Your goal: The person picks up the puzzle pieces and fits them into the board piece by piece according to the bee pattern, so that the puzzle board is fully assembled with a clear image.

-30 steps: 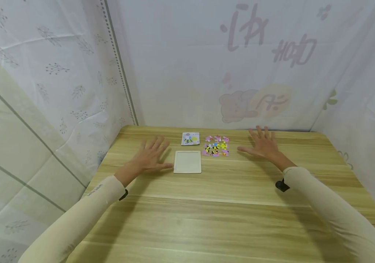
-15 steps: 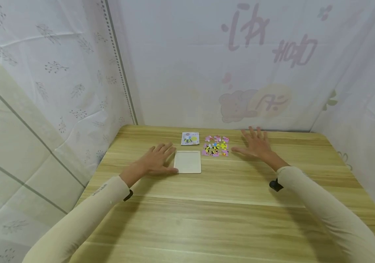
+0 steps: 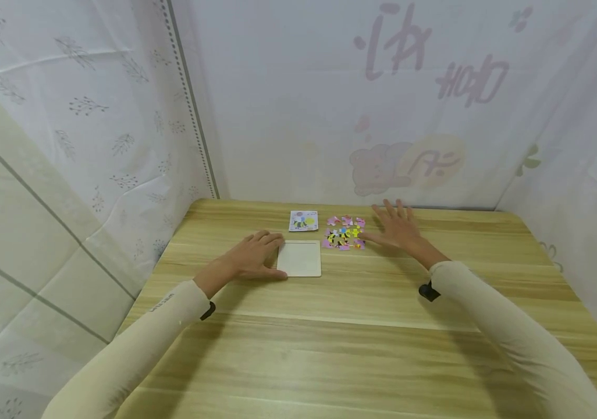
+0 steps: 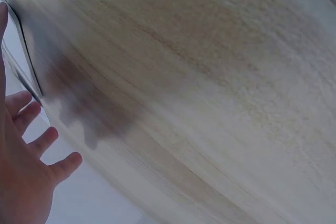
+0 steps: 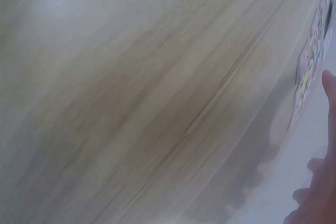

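Observation:
A shallow cream-coloured puzzle tray (image 3: 299, 259) lies flat on the wooden table. My left hand (image 3: 256, 256) is at the tray's left side, fingertips by its far left corner and thumb by its near left corner. In the left wrist view, the fingers (image 4: 44, 141) are apart and loosely bent beside the tray's edge. Several pink and yellow jigsaw pieces (image 3: 344, 240), showing parts of a bee, lie in a loose square right of the tray. Over the table to their right, my right hand (image 3: 398, 228) has its fingers spread, thumb tip right at the pieces' edge.
Behind the tray lies a small picture card (image 3: 304, 221) with a bee on it. A pale printed curtain (image 3: 288, 116) hangs along the table's far edge and both sides. The wooden table (image 3: 288, 361) extends toward me.
My left hand has moved right, up to the tray's left edge, its fingers drawing closer together. My right hand has moved left to the jigsaw pieces. The tray and pieces lie as before.

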